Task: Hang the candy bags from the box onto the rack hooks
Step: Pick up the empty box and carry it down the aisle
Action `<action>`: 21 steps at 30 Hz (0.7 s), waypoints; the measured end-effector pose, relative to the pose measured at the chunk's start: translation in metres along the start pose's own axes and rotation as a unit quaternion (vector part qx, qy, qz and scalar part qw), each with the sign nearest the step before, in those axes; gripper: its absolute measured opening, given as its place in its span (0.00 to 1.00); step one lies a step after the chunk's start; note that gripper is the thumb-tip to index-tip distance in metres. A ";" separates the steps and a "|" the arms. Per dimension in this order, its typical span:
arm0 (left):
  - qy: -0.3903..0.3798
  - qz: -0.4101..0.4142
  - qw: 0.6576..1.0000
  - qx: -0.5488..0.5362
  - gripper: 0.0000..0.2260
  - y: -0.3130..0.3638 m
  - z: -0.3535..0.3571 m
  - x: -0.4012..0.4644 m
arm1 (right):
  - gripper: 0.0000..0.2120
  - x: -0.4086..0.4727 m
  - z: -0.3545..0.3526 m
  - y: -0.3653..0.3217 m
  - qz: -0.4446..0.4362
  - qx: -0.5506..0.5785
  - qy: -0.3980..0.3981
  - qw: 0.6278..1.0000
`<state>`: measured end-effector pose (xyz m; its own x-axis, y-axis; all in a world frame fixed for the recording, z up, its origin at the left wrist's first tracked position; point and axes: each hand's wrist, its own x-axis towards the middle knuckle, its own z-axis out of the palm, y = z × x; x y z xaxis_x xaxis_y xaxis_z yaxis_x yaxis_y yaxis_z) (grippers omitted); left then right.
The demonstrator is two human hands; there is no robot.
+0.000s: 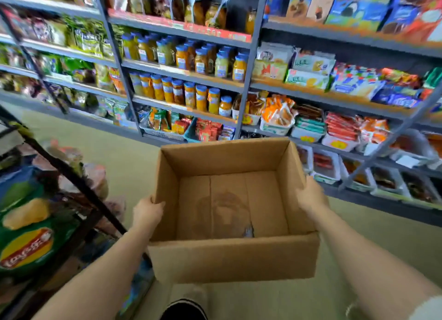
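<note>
An open brown cardboard box (234,257) is held up in front of me, above the floor. Its inside shows only the bare bottom with a dark stain and a small scrap near the front. My left hand (147,212) grips the box's left wall, fingers over the rim. My right hand (311,196) presses on the right wall, gripping it. A black rack (79,183) with hanging snack bags stands at the left. No candy bag shows in the box.
Grey store shelves (186,75) ahead hold jars with blue lids, snack packs and white bins. Green chip bags (28,238) hang on the left rack. A pale green floor (134,161) lies between rack and shelves. My black shoe (184,311) shows below the box.
</note>
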<state>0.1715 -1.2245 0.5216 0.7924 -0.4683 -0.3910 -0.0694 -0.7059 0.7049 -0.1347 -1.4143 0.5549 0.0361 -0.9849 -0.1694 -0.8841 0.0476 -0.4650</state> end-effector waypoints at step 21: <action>0.194 -0.133 0.972 0.003 0.11 0.169 -0.095 0.475 | 0.21 0.460 0.213 -0.520 -0.244 -0.087 -0.154 0.954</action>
<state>0.5934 -1.5155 0.5112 0.9515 -0.0336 -0.3057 0.1669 -0.7785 0.6051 0.4413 -1.8565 0.5338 0.5741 -0.7862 -0.2288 -0.7900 -0.4584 -0.4072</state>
